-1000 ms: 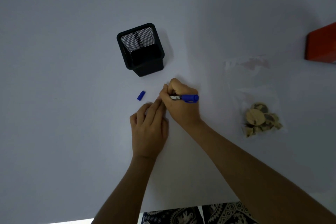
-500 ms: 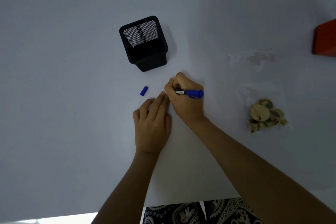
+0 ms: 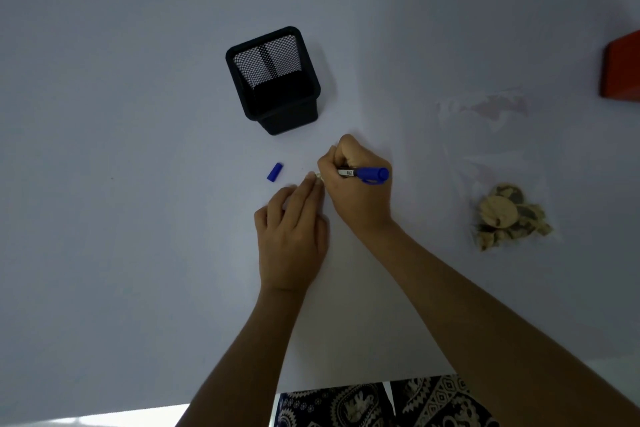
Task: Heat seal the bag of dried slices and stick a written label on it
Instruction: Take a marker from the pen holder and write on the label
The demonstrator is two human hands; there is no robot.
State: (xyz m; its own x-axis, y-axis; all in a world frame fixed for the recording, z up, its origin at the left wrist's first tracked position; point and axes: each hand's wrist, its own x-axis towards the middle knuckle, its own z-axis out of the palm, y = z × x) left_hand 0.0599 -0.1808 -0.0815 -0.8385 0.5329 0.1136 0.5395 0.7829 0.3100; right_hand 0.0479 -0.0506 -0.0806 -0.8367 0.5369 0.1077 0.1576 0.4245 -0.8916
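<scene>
My right hand [image 3: 356, 191] grips a blue marker [image 3: 369, 174] with its tip pointed down to the left, at the tips of my left fingers. My left hand [image 3: 292, 232] lies flat on the white table, fingers straight and pressing down; whatever is under them is hidden or too pale to see. The marker's blue cap [image 3: 275, 172] lies loose on the table to the left. A clear plastic bag [image 3: 491, 156] lies flat at the right, with dried slices [image 3: 505, 215] gathered at its near end.
A black mesh pen holder [image 3: 277, 80] stands behind my hands. An orange-red box [image 3: 623, 69] is cut off at the right edge. The table's near edge [image 3: 346, 388] runs just above my patterned clothing.
Both hands stay together in the same pose with the marker tip at the left fingertips; only small shifts of the view show.
</scene>
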